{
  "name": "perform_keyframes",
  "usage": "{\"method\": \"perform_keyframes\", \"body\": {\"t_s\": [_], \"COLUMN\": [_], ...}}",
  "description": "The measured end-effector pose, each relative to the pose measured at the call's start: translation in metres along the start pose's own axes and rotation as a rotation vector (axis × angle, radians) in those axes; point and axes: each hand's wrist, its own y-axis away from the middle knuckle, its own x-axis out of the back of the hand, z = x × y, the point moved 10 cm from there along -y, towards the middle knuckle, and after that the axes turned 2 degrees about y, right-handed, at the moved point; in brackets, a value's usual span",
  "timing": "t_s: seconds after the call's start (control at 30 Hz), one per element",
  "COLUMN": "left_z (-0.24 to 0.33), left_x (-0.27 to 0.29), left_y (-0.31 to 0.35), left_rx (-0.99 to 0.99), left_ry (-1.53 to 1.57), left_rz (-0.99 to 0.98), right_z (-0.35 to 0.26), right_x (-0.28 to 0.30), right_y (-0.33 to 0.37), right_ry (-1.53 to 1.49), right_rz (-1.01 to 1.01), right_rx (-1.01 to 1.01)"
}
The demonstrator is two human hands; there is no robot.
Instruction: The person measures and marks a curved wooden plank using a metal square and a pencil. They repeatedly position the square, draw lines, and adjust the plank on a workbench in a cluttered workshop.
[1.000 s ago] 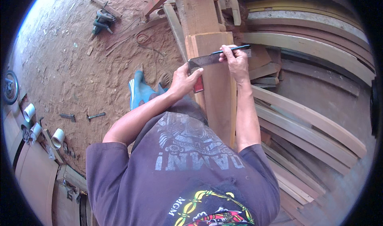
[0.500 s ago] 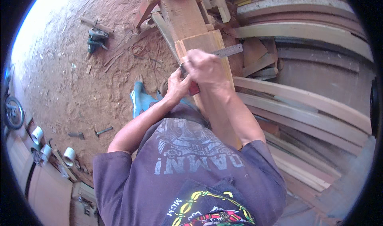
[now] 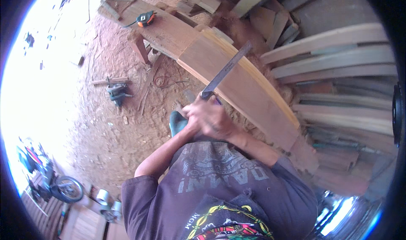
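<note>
A metal square (image 3: pixel 228 68) lies with its long blade slantwise across a flat wooden panel (image 3: pixel 253 98), its dark end by my hands at the panel's near edge. Closed around that end is my left hand (image 3: pixel 192 113), partly covered by the right. My right hand (image 3: pixel 215 120) is curled and blurred, pressed close to the left; what it holds, if anything, is hidden. The panel, with a paler strip along its far side, rests on a longer plank (image 3: pixel 171 30). An orange-and-black tape measure (image 3: pixel 146 18) sits on the plank's far left part.
A dark green power tool (image 3: pixel 117 92) and its cord (image 3: pixel 163 82) lie on the sawdust-covered floor. Long boards (image 3: pixel 334 64) are stacked at the right. A motorcycle (image 3: pixel 50 176) stands at lower left, near white cans (image 3: pixel 102 196). My foot (image 3: pixel 177 122) is below the hands.
The view has swung, so the plank now runs diagonally. My right hand has drawn back from over the panel to beside the left hand. The square's blade now shows more fully.
</note>
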Motion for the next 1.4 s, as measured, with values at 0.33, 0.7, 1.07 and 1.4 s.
{"method": "perform_keyframes", "body": {"t_s": [0.33,0.7,1.07,1.4], "left_z": [0.087,0.05,-0.035,-0.043], "left_x": [-0.108,-0.256,-0.368,-0.386], "left_y": [0.083,0.225,0.311,0.319], "left_rx": [-0.138,-0.698,-1.123,-1.28], "left_ry": [-0.246,-0.677,-1.318,-1.406], "left_rz": [-0.969,-1.502,-1.852,-1.764], "right_z": [0.042,0.057,0.131,0.143], "right_x": [0.069,0.025,0.044,0.07], "right_y": [0.199,0.457,0.505,0.505], "right_ry": [0.132,-0.547,-1.047,-0.854], "right_rz": [0.581,1.743,2.016,2.045], "right_rx": [-0.686,-0.908,-0.582,-0.67]}}
